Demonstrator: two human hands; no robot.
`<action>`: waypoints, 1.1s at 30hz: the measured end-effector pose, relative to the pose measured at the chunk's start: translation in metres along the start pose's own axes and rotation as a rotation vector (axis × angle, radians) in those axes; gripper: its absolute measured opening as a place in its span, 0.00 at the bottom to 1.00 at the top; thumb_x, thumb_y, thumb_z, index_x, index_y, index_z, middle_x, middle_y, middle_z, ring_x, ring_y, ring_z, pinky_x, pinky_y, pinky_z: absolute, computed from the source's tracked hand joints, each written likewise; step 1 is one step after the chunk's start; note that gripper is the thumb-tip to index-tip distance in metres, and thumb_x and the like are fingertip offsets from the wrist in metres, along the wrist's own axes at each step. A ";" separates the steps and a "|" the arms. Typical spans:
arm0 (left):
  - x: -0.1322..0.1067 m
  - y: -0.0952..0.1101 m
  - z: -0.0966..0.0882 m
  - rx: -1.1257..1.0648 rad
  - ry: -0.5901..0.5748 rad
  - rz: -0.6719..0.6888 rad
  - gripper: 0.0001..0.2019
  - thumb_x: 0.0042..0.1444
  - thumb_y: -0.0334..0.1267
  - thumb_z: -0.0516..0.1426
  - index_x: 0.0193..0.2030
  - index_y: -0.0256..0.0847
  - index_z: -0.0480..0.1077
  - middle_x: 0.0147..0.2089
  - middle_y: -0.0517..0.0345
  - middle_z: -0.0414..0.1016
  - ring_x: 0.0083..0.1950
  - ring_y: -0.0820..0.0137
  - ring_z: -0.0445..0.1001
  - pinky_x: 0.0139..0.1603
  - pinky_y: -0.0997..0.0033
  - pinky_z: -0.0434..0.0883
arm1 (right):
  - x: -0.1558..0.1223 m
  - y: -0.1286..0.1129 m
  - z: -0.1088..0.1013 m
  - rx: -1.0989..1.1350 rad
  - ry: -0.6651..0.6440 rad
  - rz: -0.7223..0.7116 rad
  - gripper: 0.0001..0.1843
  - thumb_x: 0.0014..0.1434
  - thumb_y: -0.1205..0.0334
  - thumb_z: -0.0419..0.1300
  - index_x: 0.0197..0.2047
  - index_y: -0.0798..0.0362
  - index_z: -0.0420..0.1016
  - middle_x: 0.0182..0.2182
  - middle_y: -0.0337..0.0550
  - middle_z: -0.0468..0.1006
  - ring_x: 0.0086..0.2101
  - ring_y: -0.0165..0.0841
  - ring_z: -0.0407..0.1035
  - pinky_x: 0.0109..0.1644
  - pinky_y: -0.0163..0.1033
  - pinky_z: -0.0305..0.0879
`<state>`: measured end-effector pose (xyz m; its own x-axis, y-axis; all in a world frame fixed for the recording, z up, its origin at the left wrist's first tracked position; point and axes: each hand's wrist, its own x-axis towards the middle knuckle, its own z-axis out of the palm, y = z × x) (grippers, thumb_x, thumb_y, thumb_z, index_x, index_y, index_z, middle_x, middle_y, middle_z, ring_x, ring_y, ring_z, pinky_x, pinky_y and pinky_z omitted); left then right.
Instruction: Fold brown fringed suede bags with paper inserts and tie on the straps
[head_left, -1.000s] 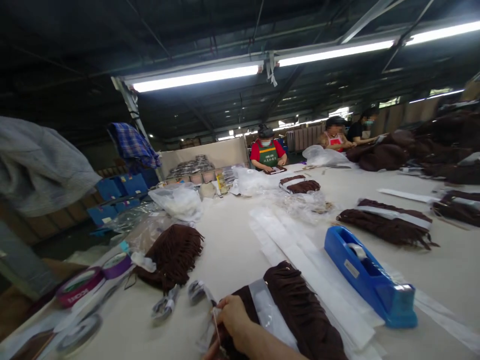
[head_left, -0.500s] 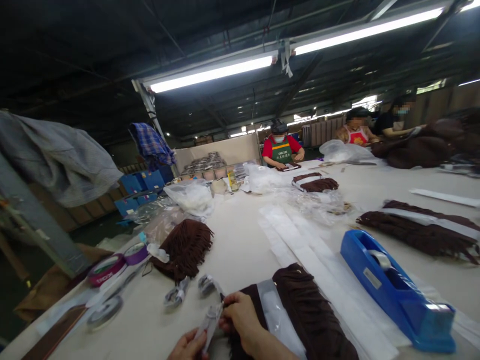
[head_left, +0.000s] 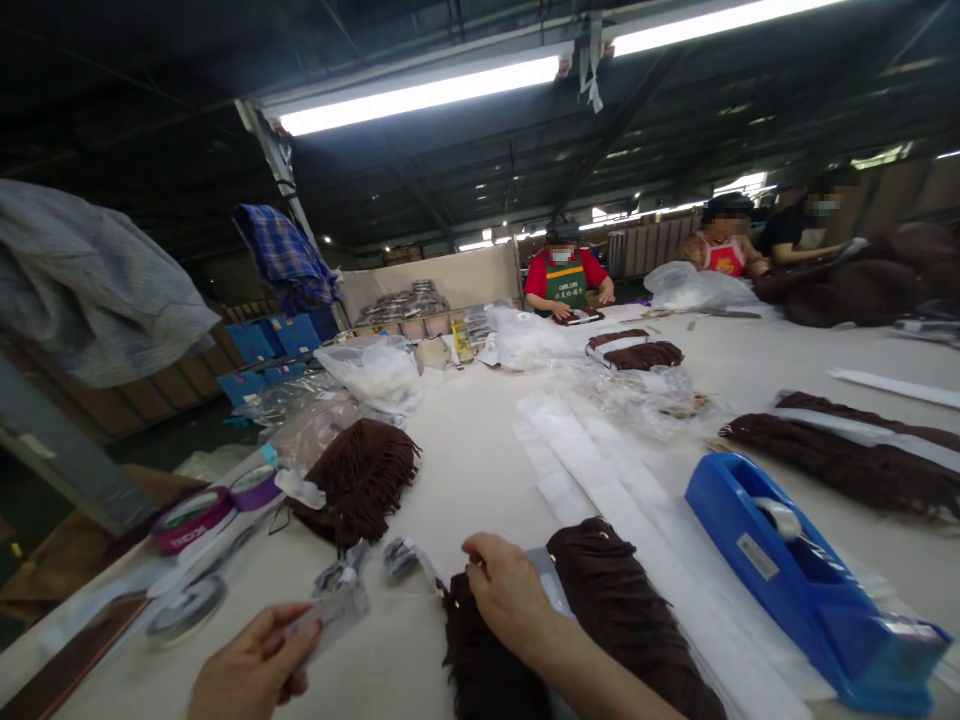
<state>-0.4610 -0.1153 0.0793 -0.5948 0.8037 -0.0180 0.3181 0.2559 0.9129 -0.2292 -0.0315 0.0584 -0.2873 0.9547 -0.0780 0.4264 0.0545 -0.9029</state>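
My left hand (head_left: 259, 660) pinches a small clear plastic packet (head_left: 341, 608) over the table, left of the brown fringed piece. My right hand (head_left: 506, 590) is above that dark brown fringed bundle (head_left: 615, 610), fingers loosely bent and apart, with nothing visible in them. Whether its fingertips touch the fabric I cannot tell. A whitish band (head_left: 551, 580) wraps the bundle, partly hidden by my right hand and forearm. Two small grey coiled items in clear wrap lie near my hands, one a wrapped coil (head_left: 401, 560) just left of the bundle.
A blue tape dispenser (head_left: 810, 590) stands at right beside long white strips (head_left: 592, 470). Another brown fringed item (head_left: 360, 480), purple tape rolls (head_left: 193, 520) and a clear tape roll (head_left: 186, 612) lie at left. Plastic bags (head_left: 375, 370) and co-workers are farther back.
My left hand has moved left with the clear packet, away from the bundle. My right hand has let go of the packet's end and risen over the bundle.
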 end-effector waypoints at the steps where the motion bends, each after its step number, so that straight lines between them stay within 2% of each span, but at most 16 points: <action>1: 0.004 0.016 0.008 0.008 -0.003 0.053 0.24 0.33 0.55 0.61 0.33 0.39 0.69 0.15 0.65 0.65 0.18 0.71 0.64 0.19 0.74 0.61 | 0.001 0.003 -0.010 -0.104 0.007 -0.048 0.17 0.53 0.74 0.51 0.44 0.54 0.72 0.46 0.51 0.73 0.51 0.41 0.63 0.56 0.47 0.52; 4: 0.012 0.060 0.045 -0.028 -0.130 0.135 0.19 0.35 0.49 0.59 0.32 0.37 0.67 0.19 0.64 0.69 0.17 0.74 0.64 0.19 0.76 0.62 | 0.003 0.015 -0.026 -0.347 -0.041 -0.110 0.15 0.53 0.72 0.51 0.44 0.58 0.73 0.43 0.56 0.73 0.49 0.46 0.63 0.55 0.52 0.50; 6: 0.016 0.076 0.077 -0.056 -0.230 0.179 0.15 0.38 0.45 0.57 0.31 0.37 0.66 0.19 0.64 0.69 0.16 0.76 0.64 0.16 0.79 0.58 | 0.002 0.021 -0.028 -0.441 -0.072 -0.129 0.14 0.53 0.71 0.51 0.42 0.58 0.73 0.41 0.55 0.74 0.46 0.45 0.64 0.52 0.50 0.53; 10: 0.021 0.076 0.136 -0.066 -0.339 0.177 0.10 0.36 0.39 0.54 0.27 0.37 0.65 0.17 0.63 0.69 0.13 0.76 0.63 0.13 0.80 0.56 | 0.001 0.025 -0.029 -0.559 -0.105 -0.182 0.15 0.51 0.69 0.53 0.42 0.53 0.73 0.43 0.49 0.72 0.46 0.41 0.63 0.50 0.45 0.54; 13: 0.022 0.065 0.156 -0.084 -0.395 0.147 0.09 0.35 0.38 0.54 0.26 0.37 0.65 0.15 0.63 0.67 0.12 0.76 0.62 0.12 0.81 0.54 | 0.003 0.026 -0.035 -0.601 -0.136 -0.186 0.17 0.50 0.67 0.54 0.44 0.51 0.72 0.44 0.47 0.71 0.47 0.40 0.62 0.49 0.43 0.54; 15: 0.024 0.062 0.156 -0.110 -0.403 0.112 0.11 0.35 0.41 0.55 0.26 0.37 0.65 0.16 0.62 0.68 0.12 0.76 0.62 0.13 0.80 0.54 | 0.005 0.028 -0.039 -0.587 -0.157 -0.159 0.17 0.49 0.68 0.54 0.44 0.52 0.72 0.43 0.47 0.72 0.46 0.39 0.63 0.49 0.43 0.54; 17: 0.026 0.061 0.146 -0.144 -0.377 0.072 0.14 0.35 0.44 0.56 0.28 0.37 0.64 0.17 0.62 0.69 0.13 0.76 0.63 0.14 0.79 0.55 | 0.006 0.030 -0.040 -0.576 -0.179 -0.140 0.17 0.50 0.68 0.54 0.44 0.53 0.72 0.42 0.47 0.73 0.45 0.39 0.64 0.50 0.43 0.53; 19: 0.030 0.059 0.125 -0.181 -0.327 0.040 0.17 0.34 0.46 0.58 0.30 0.37 0.64 0.19 0.62 0.69 0.15 0.76 0.63 0.16 0.79 0.57 | 0.005 0.032 -0.039 -0.565 -0.172 -0.125 0.16 0.50 0.67 0.54 0.44 0.53 0.72 0.41 0.47 0.73 0.45 0.39 0.64 0.51 0.43 0.53; 22: 0.035 0.042 0.078 -0.181 -0.315 0.003 0.18 0.35 0.47 0.60 0.31 0.38 0.65 0.20 0.64 0.68 0.18 0.76 0.62 0.18 0.78 0.58 | 0.004 0.034 -0.037 -0.527 -0.132 -0.110 0.14 0.50 0.67 0.55 0.41 0.53 0.72 0.40 0.46 0.73 0.44 0.38 0.64 0.50 0.42 0.53; 23: 0.036 0.033 0.060 -0.127 -0.361 -0.015 0.17 0.36 0.48 0.60 0.30 0.38 0.66 0.18 0.65 0.64 0.17 0.76 0.60 0.17 0.78 0.56 | 0.004 0.034 -0.037 -0.517 -0.128 -0.108 0.13 0.50 0.67 0.55 0.41 0.53 0.72 0.40 0.46 0.73 0.44 0.38 0.64 0.50 0.42 0.53; 25: 0.036 0.015 0.028 0.161 -0.453 -0.047 0.15 0.33 0.49 0.60 0.25 0.40 0.68 0.15 0.64 0.62 0.17 0.72 0.60 0.17 0.75 0.57 | 0.004 0.036 -0.036 -0.501 -0.132 -0.119 0.13 0.50 0.67 0.55 0.40 0.52 0.72 0.40 0.45 0.73 0.44 0.38 0.64 0.50 0.42 0.53; 27: 0.034 0.003 0.012 0.402 -0.265 0.090 0.16 0.29 0.50 0.60 0.24 0.41 0.71 0.23 0.57 0.71 0.28 0.63 0.69 0.26 0.70 0.65 | 0.004 0.037 -0.036 -0.494 -0.140 -0.139 0.12 0.51 0.68 0.55 0.40 0.53 0.72 0.39 0.45 0.73 0.43 0.38 0.64 0.50 0.42 0.52; 29: 0.028 0.001 0.019 0.470 -0.147 0.154 0.18 0.31 0.53 0.58 0.25 0.42 0.72 0.31 0.52 0.74 0.38 0.57 0.72 0.35 0.66 0.67 | 0.005 0.038 -0.035 -0.488 -0.153 -0.149 0.12 0.51 0.68 0.55 0.40 0.53 0.72 0.39 0.44 0.73 0.43 0.38 0.64 0.50 0.42 0.52; 30: 0.025 0.002 0.031 0.453 -0.189 0.106 0.19 0.34 0.56 0.56 0.25 0.41 0.71 0.30 0.52 0.74 0.36 0.58 0.72 0.34 0.66 0.67 | 0.005 0.038 -0.035 -0.484 -0.161 -0.149 0.12 0.51 0.68 0.56 0.41 0.53 0.72 0.39 0.44 0.73 0.43 0.38 0.64 0.50 0.42 0.52; 31: 0.022 0.004 0.046 0.395 -0.293 -0.036 0.20 0.38 0.58 0.54 0.23 0.40 0.69 0.27 0.51 0.73 0.32 0.60 0.73 0.30 0.68 0.67 | 0.005 0.038 -0.035 -0.478 -0.169 -0.146 0.13 0.52 0.68 0.56 0.42 0.53 0.72 0.40 0.44 0.74 0.44 0.38 0.63 0.51 0.42 0.52; 33: 0.020 0.008 0.081 0.338 -0.305 -0.160 0.24 0.47 0.61 0.45 0.21 0.40 0.64 0.23 0.50 0.72 0.22 0.63 0.72 0.21 0.70 0.64 | 0.005 0.038 -0.036 -0.472 -0.185 -0.143 0.14 0.52 0.68 0.56 0.44 0.53 0.72 0.41 0.44 0.73 0.45 0.38 0.63 0.51 0.41 0.51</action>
<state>-0.4110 -0.0539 0.0529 -0.4284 0.8479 -0.3124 0.4923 0.5089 0.7061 -0.1840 -0.0144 0.0389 -0.4992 0.8628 -0.0798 0.6997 0.3470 -0.6245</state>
